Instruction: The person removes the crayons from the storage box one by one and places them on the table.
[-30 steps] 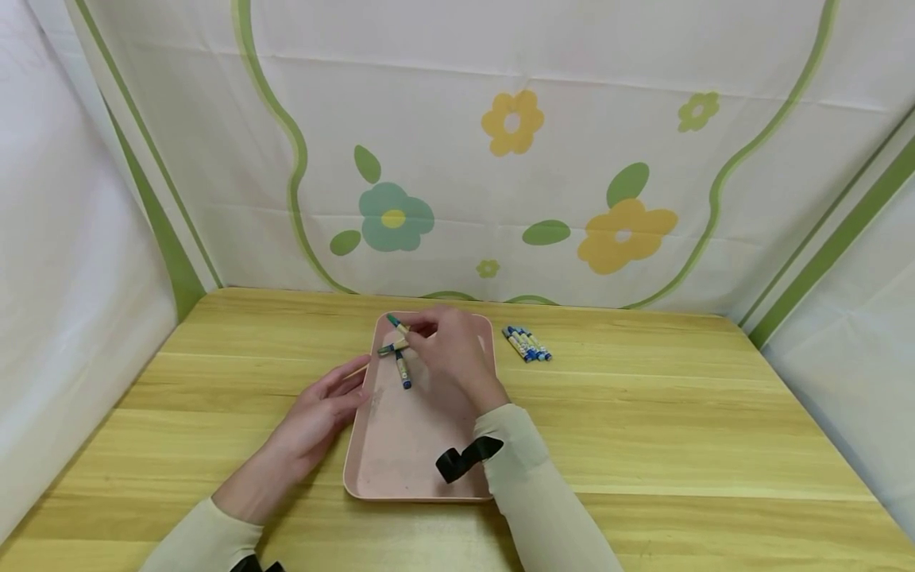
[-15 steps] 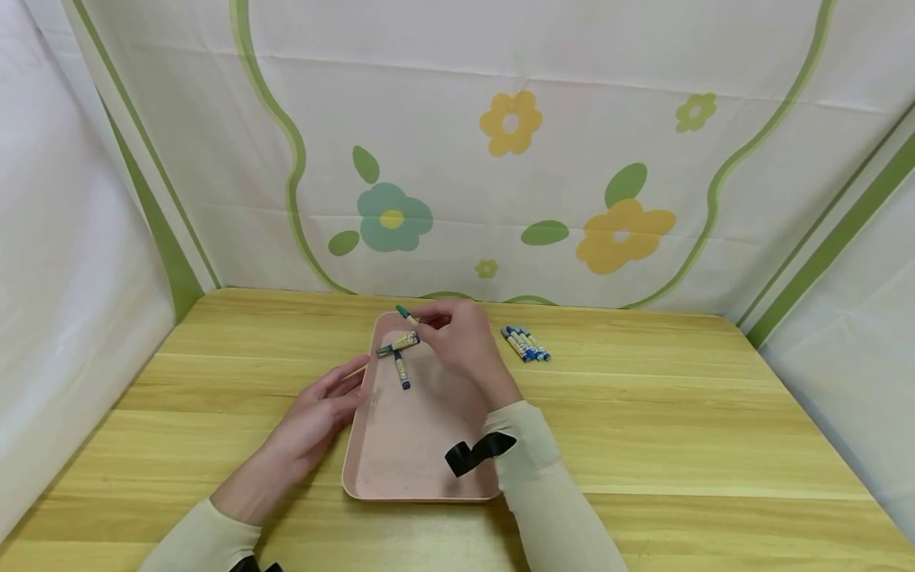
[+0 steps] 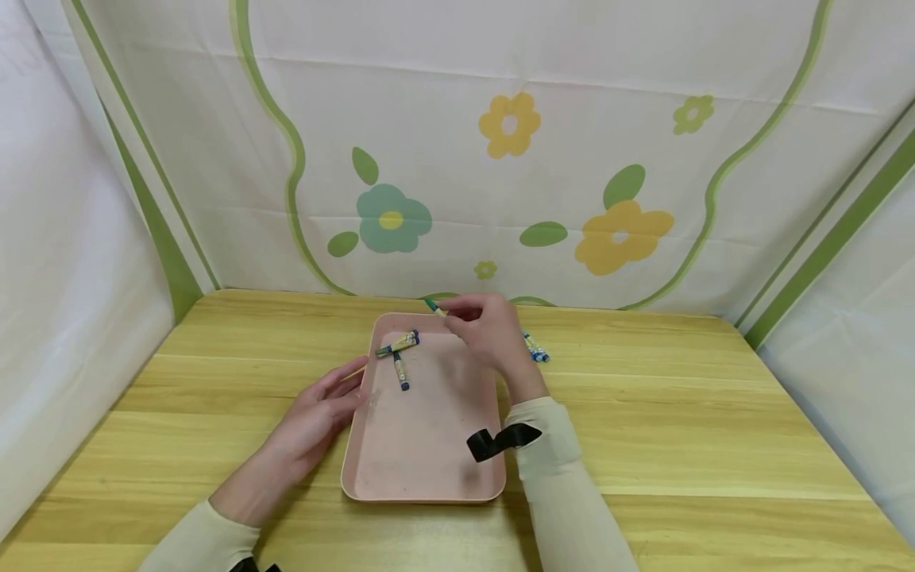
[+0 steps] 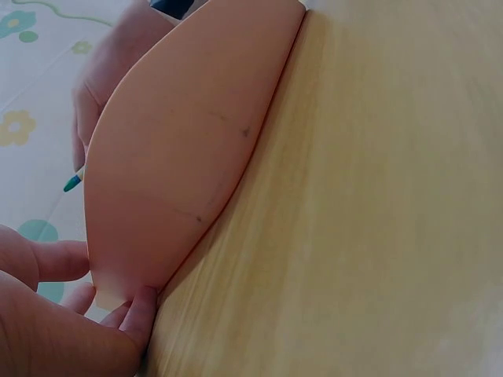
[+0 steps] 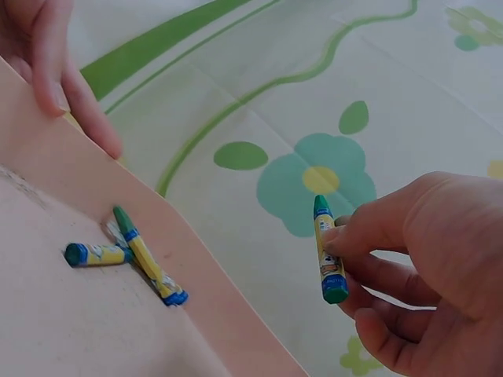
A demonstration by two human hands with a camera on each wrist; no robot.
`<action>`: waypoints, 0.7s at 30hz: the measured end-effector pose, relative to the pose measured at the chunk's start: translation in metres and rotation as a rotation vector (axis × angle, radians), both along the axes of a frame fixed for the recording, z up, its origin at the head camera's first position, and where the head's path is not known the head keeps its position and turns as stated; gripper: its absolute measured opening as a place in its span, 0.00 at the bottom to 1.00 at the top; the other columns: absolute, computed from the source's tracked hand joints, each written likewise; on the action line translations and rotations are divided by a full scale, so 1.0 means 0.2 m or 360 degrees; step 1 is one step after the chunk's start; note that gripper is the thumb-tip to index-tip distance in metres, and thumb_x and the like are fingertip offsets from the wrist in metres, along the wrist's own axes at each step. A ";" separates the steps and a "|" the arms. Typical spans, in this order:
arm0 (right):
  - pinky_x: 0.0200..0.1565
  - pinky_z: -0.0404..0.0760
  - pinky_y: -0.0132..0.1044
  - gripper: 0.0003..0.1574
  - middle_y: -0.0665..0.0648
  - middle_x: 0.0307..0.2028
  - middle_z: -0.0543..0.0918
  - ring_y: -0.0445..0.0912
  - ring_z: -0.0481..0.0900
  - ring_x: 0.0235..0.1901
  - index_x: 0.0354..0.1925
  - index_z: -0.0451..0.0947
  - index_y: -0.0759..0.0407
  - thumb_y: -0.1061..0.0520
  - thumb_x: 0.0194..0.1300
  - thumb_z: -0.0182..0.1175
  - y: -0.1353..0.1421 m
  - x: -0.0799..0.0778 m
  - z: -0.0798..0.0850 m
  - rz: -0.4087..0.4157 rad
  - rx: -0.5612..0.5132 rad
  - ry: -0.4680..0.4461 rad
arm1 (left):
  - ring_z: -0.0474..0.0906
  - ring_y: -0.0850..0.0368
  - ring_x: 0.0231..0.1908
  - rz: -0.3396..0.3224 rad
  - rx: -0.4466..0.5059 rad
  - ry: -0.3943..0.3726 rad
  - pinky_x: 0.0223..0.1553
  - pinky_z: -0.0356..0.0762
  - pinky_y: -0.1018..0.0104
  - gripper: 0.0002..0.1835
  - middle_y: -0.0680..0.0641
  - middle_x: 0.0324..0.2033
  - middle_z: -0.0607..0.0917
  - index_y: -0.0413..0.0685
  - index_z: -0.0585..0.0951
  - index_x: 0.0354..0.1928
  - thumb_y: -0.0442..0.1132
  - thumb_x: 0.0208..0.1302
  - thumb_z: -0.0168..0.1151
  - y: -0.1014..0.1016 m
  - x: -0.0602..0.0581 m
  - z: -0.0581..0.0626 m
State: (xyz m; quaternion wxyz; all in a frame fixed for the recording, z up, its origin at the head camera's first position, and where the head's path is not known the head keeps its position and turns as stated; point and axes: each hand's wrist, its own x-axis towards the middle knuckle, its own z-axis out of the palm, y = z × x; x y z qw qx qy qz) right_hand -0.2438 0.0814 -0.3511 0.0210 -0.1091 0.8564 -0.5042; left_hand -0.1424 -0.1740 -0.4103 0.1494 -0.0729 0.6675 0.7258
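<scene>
My right hand point(image 3: 493, 334) pinches a green crayon point(image 5: 328, 251) with a blue and yellow wrapper between thumb and fingers. It is raised above the far right of the pink tray point(image 3: 429, 445), green tip pointing away. Inside the tray, a green-tipped crayon point(image 5: 149, 259) lies across others near the left wall, and a crayon with a dark green end point(image 5: 98, 255) lies beside it. Overlap hides part of this small heap. My left hand point(image 3: 322, 413) touches the tray's left side, its fingers fairly straight along the outer wall and rim.
To the right of the tray lies a row of crayons point(image 3: 534, 349) on the wooden table point(image 3: 679, 429), partly hidden behind my right hand. A white flowered cloth point(image 3: 457, 159) hangs along the table's back edge, with more white cloth at both sides.
My right hand has lifted the green crayon from the tray's far left and carried it rightward, now covering part of the crayon row. The left hand and tray stay put.
</scene>
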 end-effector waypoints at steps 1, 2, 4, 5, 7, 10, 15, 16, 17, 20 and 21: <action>0.41 0.85 0.36 0.13 0.54 0.47 0.91 0.49 0.85 0.44 0.52 0.92 0.50 0.58 0.72 0.69 0.02 -0.01 0.00 -0.0008 -0.0004 0.0005 | 0.58 0.47 0.81 0.0000 0.0000 -0.0001 0.58 0.76 0.80 0.34 0.41 0.83 0.59 0.51 0.59 0.84 0.33 0.80 0.53 0.00 0.00 0.00; 0.41 0.85 0.36 0.13 0.54 0.48 0.91 0.49 0.85 0.44 0.52 0.92 0.50 0.58 0.72 0.69 0.03 -0.01 0.00 -0.0016 -0.0009 0.0004 | 0.58 0.47 0.81 -0.0001 0.0000 -0.0002 0.58 0.76 0.80 0.35 0.41 0.83 0.59 0.51 0.59 0.84 0.33 0.80 0.54 0.00 0.00 0.00; 0.42 0.86 0.36 0.13 0.55 0.48 0.91 0.49 0.86 0.45 0.53 0.91 0.51 0.57 0.72 0.69 0.07 -0.02 -0.01 -0.0036 -0.0019 0.0005 | 0.58 0.46 0.81 -0.0002 0.0000 -0.0002 0.58 0.76 0.80 0.35 0.41 0.83 0.59 0.51 0.59 0.84 0.33 0.80 0.54 0.00 0.00 0.00; 0.42 0.86 0.36 0.13 0.56 0.48 0.91 0.50 0.86 0.45 0.53 0.91 0.51 0.57 0.72 0.69 0.08 -0.02 -0.01 -0.0045 -0.0024 0.0006 | 0.58 0.46 0.81 -0.0004 0.0000 -0.0001 0.58 0.76 0.80 0.35 0.41 0.83 0.59 0.51 0.59 0.84 0.33 0.80 0.54 0.00 0.00 -0.01; 0.43 0.86 0.35 0.14 0.57 0.48 0.91 0.50 0.87 0.46 0.53 0.91 0.52 0.57 0.71 0.68 0.12 -0.04 -0.02 -0.0067 -0.0037 0.0010 | 0.58 0.46 0.81 -0.0006 -0.0001 -0.0002 0.58 0.76 0.80 0.34 0.41 0.83 0.59 0.51 0.59 0.84 0.33 0.80 0.54 0.00 0.00 -0.01; 0.42 0.86 0.35 0.14 0.58 0.48 0.91 0.50 0.88 0.46 0.53 0.91 0.52 0.57 0.72 0.68 0.16 -0.05 -0.03 -0.0101 -0.0057 0.0019 | 0.58 0.46 0.81 -0.0005 -0.0002 -0.0004 0.58 0.76 0.80 0.34 0.42 0.84 0.59 0.51 0.59 0.84 0.34 0.80 0.54 0.00 0.00 0.00; 0.43 0.84 0.35 0.15 0.59 0.47 0.91 0.51 0.88 0.46 0.54 0.91 0.53 0.56 0.71 0.69 0.24 -0.07 -0.05 -0.0162 -0.0030 0.0050 | 0.58 0.46 0.81 -0.0002 0.0001 -0.0004 0.57 0.76 0.80 0.35 0.41 0.84 0.59 0.51 0.59 0.84 0.33 0.80 0.54 0.00 0.00 0.00; 0.43 0.84 0.35 0.15 0.59 0.48 0.91 0.51 0.88 0.47 0.54 0.90 0.54 0.56 0.71 0.69 0.25 -0.07 -0.05 -0.0171 -0.0024 0.0058 | 0.58 0.46 0.81 -0.0001 0.0002 -0.0003 0.57 0.76 0.80 0.35 0.41 0.84 0.59 0.51 0.59 0.84 0.33 0.80 0.54 0.00 0.00 0.00; 0.44 0.84 0.35 0.15 0.60 0.48 0.91 0.51 0.88 0.47 0.55 0.90 0.55 0.56 0.71 0.69 0.26 -0.08 -0.06 -0.0177 -0.0016 0.0069 | 0.58 0.46 0.81 0.0000 0.0003 -0.0003 0.57 0.76 0.80 0.35 0.41 0.84 0.59 0.51 0.59 0.84 0.33 0.80 0.54 0.00 0.00 0.00; 0.46 0.85 0.34 0.17 0.61 0.50 0.91 0.52 0.88 0.49 0.56 0.89 0.57 0.56 0.72 0.68 0.31 -0.09 -0.08 -0.0195 -0.0023 0.0075 | 0.58 0.47 0.81 0.0001 -0.0001 -0.0006 0.57 0.76 0.81 0.35 0.41 0.84 0.59 0.51 0.59 0.84 0.33 0.80 0.54 0.00 0.00 0.00; 0.46 0.86 0.34 0.17 0.62 0.51 0.91 0.52 0.88 0.50 0.56 0.89 0.57 0.56 0.72 0.68 0.32 -0.09 -0.08 -0.0202 -0.0029 0.0067 | 0.58 0.47 0.81 0.0002 -0.0003 -0.0007 0.57 0.76 0.81 0.34 0.41 0.84 0.59 0.51 0.59 0.84 0.33 0.80 0.54 0.00 0.00 0.00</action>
